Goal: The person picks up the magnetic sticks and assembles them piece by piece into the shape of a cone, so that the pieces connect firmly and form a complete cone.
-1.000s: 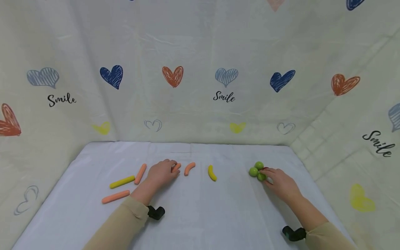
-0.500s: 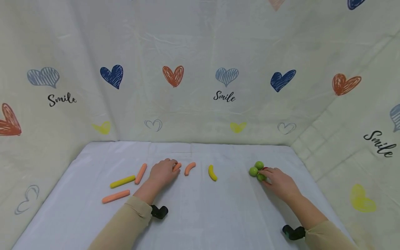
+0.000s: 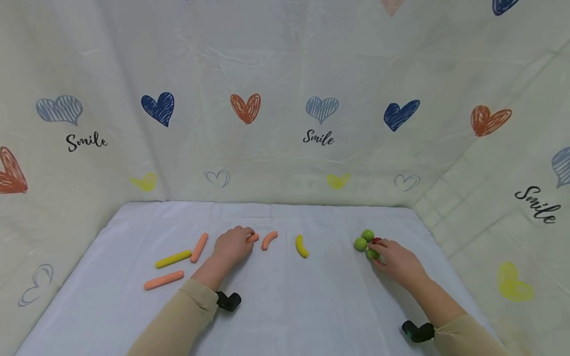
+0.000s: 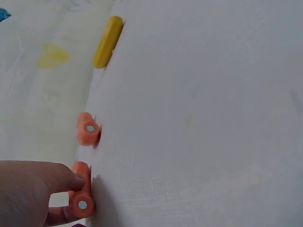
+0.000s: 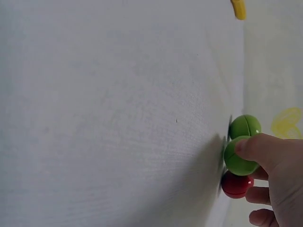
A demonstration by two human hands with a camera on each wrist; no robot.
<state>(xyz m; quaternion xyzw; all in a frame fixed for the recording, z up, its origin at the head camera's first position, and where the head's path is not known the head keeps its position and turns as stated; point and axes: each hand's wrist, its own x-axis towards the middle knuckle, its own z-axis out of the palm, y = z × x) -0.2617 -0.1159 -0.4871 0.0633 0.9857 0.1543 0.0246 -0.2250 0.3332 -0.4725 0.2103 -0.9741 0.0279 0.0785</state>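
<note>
My left hand (image 3: 231,245) pinches a short orange piece (image 3: 252,238) on the table between thumb and finger; in the left wrist view its near end shows a small white disc. Just right of it lies a curved orange piece (image 3: 269,239), then a curved yellow piece (image 3: 301,246). At the right my right hand (image 3: 396,259) holds the nearest green ball (image 5: 239,158) with its thumb on top. Two more green balls (image 3: 360,244) and a red ball (image 3: 376,241) cluster against it. The right fingers partly hide the red ball.
Left of the left hand lie two straight orange sticks (image 3: 164,280) and a straight yellow stick (image 3: 173,259). A white cloth (image 3: 311,306) covers the table. A heart-printed curtain (image 3: 285,148) stands behind it and along the sides.
The short orange piece has turned slightly in my left fingers and lies flatter. My right fingers have shifted a little, showing more of the red ball. The other pieces lie as before.
</note>
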